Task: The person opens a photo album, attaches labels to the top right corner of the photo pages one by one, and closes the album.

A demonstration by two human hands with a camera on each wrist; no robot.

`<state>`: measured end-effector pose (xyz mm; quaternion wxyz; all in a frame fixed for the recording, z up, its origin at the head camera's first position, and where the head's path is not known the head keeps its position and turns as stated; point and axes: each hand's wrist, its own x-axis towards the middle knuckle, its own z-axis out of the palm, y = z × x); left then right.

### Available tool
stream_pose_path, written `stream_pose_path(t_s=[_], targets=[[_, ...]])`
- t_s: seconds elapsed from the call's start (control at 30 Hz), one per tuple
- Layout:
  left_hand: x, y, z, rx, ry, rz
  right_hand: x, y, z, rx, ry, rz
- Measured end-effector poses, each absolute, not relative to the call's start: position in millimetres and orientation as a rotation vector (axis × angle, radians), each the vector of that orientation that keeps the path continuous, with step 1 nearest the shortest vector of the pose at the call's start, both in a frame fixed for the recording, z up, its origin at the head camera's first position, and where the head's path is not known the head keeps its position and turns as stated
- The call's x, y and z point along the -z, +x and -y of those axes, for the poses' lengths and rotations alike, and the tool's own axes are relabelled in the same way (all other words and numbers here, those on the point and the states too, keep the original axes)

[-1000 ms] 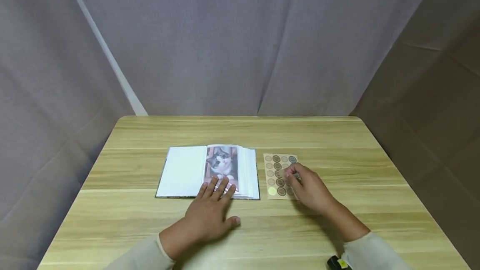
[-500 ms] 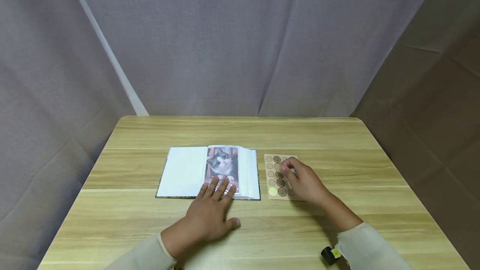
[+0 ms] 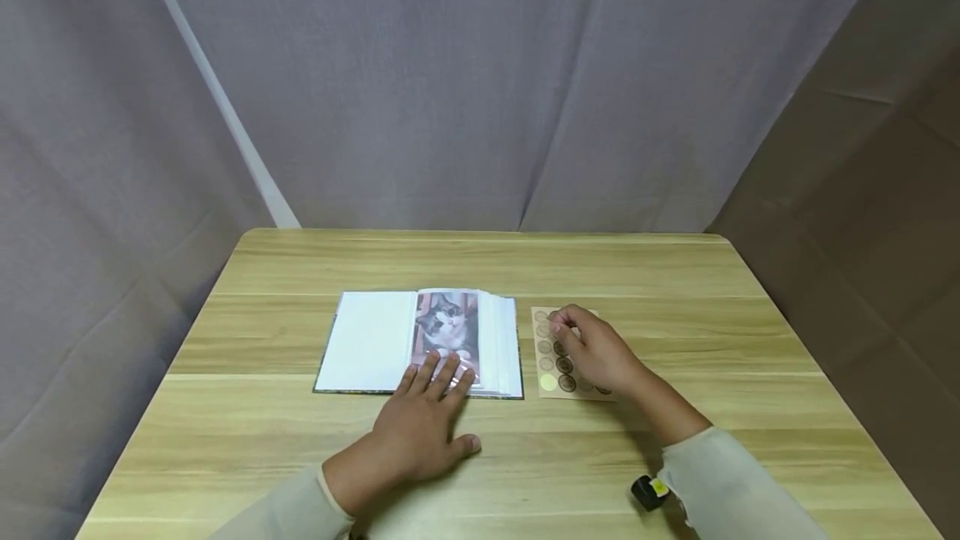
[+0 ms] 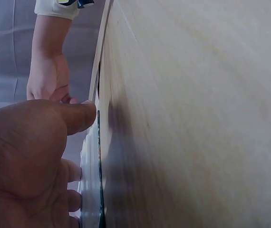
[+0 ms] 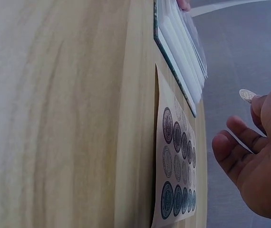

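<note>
A photo album [image 3: 371, 340] lies open on the table, with a cat photo [image 3: 447, 323] on its right page. My left hand [image 3: 420, 427] rests on the album with straight, spread fingers, the fingertips over the lower part of the photo. To the album's right lies a tan sheet of round stickers [image 3: 545, 357], with a pale yellow circle at its near left corner. Above that sheet, my right hand [image 3: 600, 348] pinches a round sticker [image 5: 246, 95] between thumb and forefinger. The other fingers of that hand are loosely bent and apart from the sheet in the right wrist view.
The wooden table [image 3: 480, 265] has its far edge against a grey curtain [image 3: 420, 90]. A small black item with a yellow mark [image 3: 648, 492] is at the right sleeve. More curtain [image 3: 877, 232] hangs at the right side.
My right hand, with the sticker pinched, has moved left and slightly away from me over the sheet. The left hand stays in place on the album.
</note>
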<state>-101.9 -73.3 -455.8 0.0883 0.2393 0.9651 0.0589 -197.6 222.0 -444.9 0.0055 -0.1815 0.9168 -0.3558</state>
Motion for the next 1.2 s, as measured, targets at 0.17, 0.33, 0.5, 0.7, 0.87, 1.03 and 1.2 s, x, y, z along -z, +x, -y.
stream_pose_path(t_s=[0.17,0.33,0.5,0.7,0.87,1.03,1.2], targets=[[457.5,-102.0,73.6,-0.166,0.716,-2.876,446.8,-202.6,-219.3,1.134,-0.581,-2.81],[457.0,-102.2,73.4,-0.149,0.721,-2.876,448.4,-205.1,-216.3,1.166,-0.6,-2.764],[456.1,-101.9,73.5,-0.152,0.719,-2.875,446.7,-207.3,-209.7,1.175,-0.602,-2.773],[456.3,-101.4,73.4,-0.157,0.718,-2.874,446.1,-210.0,-205.0,1.159,-0.572,-2.754],[457.3,-102.2,73.4,-0.15,0.719,-2.874,447.6,-212.4,-201.7,1.161,-0.54,-2.74],[457.5,-102.0,73.8,-0.141,0.721,-2.874,447.5,-214.6,-198.9,1.147,-0.544,-2.754],[457.8,-102.0,73.7,-0.131,0.722,-2.873,445.7,-218.7,-195.3,1.125,-0.546,-2.771]])
